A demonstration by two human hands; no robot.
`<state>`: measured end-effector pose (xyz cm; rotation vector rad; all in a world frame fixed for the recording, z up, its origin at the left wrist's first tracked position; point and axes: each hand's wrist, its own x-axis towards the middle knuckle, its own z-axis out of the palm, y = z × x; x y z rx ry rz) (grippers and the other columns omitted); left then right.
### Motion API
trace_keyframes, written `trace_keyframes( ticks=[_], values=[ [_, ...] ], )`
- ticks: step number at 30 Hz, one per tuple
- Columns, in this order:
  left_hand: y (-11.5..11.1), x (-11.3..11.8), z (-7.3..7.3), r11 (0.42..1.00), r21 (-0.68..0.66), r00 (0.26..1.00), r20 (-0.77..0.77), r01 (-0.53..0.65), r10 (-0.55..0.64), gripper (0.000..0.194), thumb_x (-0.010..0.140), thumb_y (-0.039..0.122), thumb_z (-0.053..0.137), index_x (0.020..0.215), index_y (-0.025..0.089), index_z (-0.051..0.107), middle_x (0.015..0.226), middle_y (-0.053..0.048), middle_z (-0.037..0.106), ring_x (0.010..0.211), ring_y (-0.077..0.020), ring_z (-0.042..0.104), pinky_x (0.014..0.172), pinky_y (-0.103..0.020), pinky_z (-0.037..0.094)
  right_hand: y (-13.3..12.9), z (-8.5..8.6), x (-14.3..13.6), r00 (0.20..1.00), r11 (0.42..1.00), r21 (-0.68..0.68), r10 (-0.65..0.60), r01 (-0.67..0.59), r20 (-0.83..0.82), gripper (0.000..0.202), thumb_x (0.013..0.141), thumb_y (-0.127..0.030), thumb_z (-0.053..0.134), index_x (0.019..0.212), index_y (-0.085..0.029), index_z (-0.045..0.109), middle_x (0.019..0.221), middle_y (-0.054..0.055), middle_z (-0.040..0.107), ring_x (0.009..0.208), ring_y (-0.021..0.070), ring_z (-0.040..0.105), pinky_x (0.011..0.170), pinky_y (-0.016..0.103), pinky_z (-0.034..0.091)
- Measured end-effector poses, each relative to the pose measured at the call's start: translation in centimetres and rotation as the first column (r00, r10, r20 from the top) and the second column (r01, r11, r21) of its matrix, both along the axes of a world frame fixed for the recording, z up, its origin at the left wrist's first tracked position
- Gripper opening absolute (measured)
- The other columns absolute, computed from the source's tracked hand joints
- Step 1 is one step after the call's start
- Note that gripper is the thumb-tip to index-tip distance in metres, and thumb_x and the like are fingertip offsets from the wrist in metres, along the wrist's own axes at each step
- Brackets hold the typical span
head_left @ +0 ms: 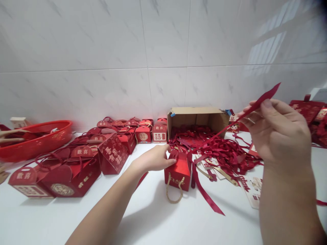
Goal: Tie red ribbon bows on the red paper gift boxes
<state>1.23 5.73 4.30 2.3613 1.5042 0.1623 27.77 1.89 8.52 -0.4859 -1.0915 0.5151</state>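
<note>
My left hand [158, 158] grips the top of a small red gift box [179, 172] standing on the white table; its thumb lies along the box's upper edge, while the other fingers are partly hidden behind it. A twisted gold cord handle [174, 200] hangs from the side of the box facing me. Raised at the right, my right hand [279, 131] pinches a dark red ribbon [265, 96] near its end. That ribbon runs down and left towards the box. Another ribbon tail [208, 200] trails over the table just right of the box.
Behind the box, a cardboard carton [198, 111] on its side spills tangled red ribbons [230, 153]. Printed cards [251, 190] lie at the right. Several filled-out red gift boxes [74, 173] stand at the left. Another person's hand [11, 136] reaches into a red basin [55, 134].
</note>
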Motion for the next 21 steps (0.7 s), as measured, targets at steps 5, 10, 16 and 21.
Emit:
trace_keyframes(
  ticks=[5,10,16,21],
  values=[
    [-0.2,0.1,0.5,0.999,-0.030,1.000,0.015,-0.012,0.012,0.040,0.075,0.052,0.047,0.099,0.020,0.051,0.100,-0.008,0.067,0.078,-0.0213,0.064,0.055,-0.026,0.042,0.0,0.1,0.0,0.997,0.997,-0.007,0.073,-0.073,-0.002,0.017,0.084,-0.019,0.054,0.074,-0.024,0.067,0.077,0.002,0.058,0.071,0.0152,0.059,0.068,0.034,0.049],
    [-0.5,0.3,0.9,0.996,-0.092,0.998,0.069,0.001,0.005,0.039,0.080,0.044,0.042,0.109,0.018,0.048,0.097,-0.008,0.069,0.076,-0.0199,0.064,0.056,-0.025,0.043,0.8,-0.3,-0.5,0.975,0.972,-0.094,0.219,-0.216,0.026,0.017,0.083,-0.025,0.052,0.070,-0.020,0.062,0.056,-0.003,0.046,0.052,0.0105,0.047,0.061,0.030,0.045],
    [-0.2,0.2,0.8,0.989,-0.129,0.978,0.207,0.067,-0.039,0.033,0.082,0.037,0.036,0.103,0.016,0.050,0.094,-0.007,0.069,0.078,-0.0189,0.064,0.058,-0.024,0.044,2.9,-2.5,-3.7,0.822,0.861,-0.476,0.398,-0.181,0.408,0.025,0.078,-0.035,0.055,0.060,-0.017,0.055,0.059,-0.002,0.051,0.055,0.0102,0.046,0.054,0.024,0.037],
    [-0.1,0.4,0.6,0.991,-0.115,0.968,0.247,0.069,-0.038,0.036,0.079,0.033,0.039,0.107,0.016,0.051,0.087,-0.006,0.069,0.071,-0.0182,0.062,0.056,-0.024,0.044,4.5,-4.8,-6.8,0.588,0.750,-0.661,0.532,0.007,0.610,0.029,0.075,-0.040,0.055,0.059,-0.016,0.055,0.056,-0.001,0.049,0.052,0.0110,0.043,0.049,0.024,0.033]
  ],
)
